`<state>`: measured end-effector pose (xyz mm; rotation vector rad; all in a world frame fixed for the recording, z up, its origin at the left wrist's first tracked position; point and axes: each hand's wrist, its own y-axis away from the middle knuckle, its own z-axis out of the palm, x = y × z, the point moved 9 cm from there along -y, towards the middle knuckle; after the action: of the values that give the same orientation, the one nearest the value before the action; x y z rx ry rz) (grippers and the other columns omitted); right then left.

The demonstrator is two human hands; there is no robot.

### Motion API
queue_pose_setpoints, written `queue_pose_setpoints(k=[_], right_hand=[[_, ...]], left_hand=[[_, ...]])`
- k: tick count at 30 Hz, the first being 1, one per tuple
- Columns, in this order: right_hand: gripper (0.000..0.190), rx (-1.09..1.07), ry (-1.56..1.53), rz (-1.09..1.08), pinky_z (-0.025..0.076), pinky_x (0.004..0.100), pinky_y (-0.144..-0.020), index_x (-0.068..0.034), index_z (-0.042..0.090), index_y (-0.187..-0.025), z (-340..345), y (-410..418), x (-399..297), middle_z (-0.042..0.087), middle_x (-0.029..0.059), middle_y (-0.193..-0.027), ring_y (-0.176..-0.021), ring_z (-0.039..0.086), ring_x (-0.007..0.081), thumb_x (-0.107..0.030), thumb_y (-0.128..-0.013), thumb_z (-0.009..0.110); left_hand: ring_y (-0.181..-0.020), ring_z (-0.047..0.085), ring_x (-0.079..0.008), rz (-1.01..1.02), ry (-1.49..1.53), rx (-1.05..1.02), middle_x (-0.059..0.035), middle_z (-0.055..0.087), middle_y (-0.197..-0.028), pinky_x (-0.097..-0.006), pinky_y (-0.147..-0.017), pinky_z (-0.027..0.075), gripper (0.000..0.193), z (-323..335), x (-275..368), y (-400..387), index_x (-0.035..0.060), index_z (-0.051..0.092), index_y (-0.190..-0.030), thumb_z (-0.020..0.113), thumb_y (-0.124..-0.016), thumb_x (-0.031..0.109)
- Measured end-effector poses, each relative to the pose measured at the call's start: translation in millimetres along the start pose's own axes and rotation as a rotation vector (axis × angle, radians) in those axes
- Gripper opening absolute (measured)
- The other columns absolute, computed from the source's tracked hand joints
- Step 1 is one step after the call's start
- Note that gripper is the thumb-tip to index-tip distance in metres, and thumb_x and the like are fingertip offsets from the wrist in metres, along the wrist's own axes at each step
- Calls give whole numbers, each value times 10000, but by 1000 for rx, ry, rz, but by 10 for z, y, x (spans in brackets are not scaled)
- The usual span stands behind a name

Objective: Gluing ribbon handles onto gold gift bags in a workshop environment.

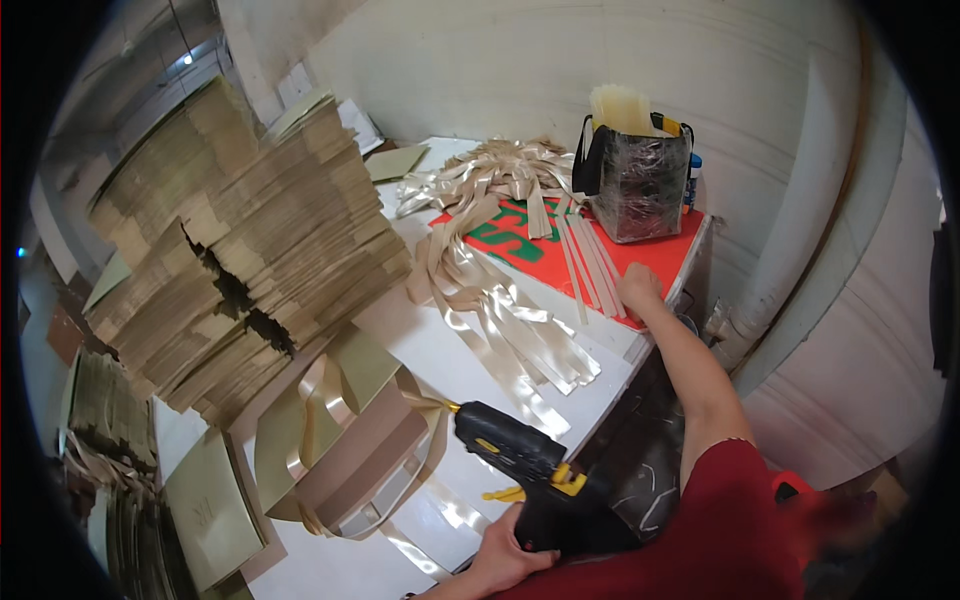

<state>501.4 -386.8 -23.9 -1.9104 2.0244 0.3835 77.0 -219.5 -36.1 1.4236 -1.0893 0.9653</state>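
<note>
My left hand grips the handle of a black hot glue gun with yellow parts. Its nozzle points at the corner of a partly folded olive-gold cardboard box or bag, where a satin ribbon meets the edge. Another ribbon loop rises from the box's far panel. My right hand is stretched out over a red board, fingers curled, beside the near ends of several flat pale strips. Whether it holds a strip is hidden.
Tall stacks of flat cardboard pieces rise at the left. Satin ribbons trail across the white table from a ribbon heap. A plastic-wrapped black bag holds pale glue sticks. A pipe runs along the wall.
</note>
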Motion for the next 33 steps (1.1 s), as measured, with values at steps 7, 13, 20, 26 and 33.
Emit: queue_pose_setpoints(k=[7,13,20,26,33], right_hand=[[305,-345,200,-122,520,395,-730,18,650,-958,86,-116,-279,650,201,-993,-893,649,305,-144,-706,594],[173,-797,-1207,21,409,227,-367,-4,570,-860,-121,406,127,549,59,-632,-444,498,101,-90,-717,617],[145,-185,-1660,-760,565,333,-643,5,457,-907,-1273,2297,-94,584,169,-838,-749,638,213,-21,-832,578],[118,-148,-1675,-736,577,336,-675,23,495,-930,-1225,2479,-112,597,187,-856,-771,656,232,30,-833,562],[131,-255,-1832,-601,586,343,-641,37,503,-919,-1163,2503,26,608,195,-861,-744,664,248,52,-811,577]], left_hand=[[-745,594,-110,-116,247,-175,-41,634,-831,-246,-710,472,418,138,350,-203,44,568,-962,785,-606,10],[-741,626,-183,-147,460,-248,-79,629,-797,-308,-722,506,361,-117,511,-538,30,577,-877,744,-574,-75],[-749,614,-217,-225,675,-236,-89,603,-809,-317,-680,473,298,105,444,-655,20,583,-857,708,-587,0],[-741,620,-201,-259,736,-288,-94,611,-822,-276,-574,461,274,324,343,-517,18,574,-889,706,-652,-22],[-752,614,-208,-246,791,-329,-102,604,-838,-274,-576,462,276,389,271,-370,13,560,-872,698,-645,-58]])
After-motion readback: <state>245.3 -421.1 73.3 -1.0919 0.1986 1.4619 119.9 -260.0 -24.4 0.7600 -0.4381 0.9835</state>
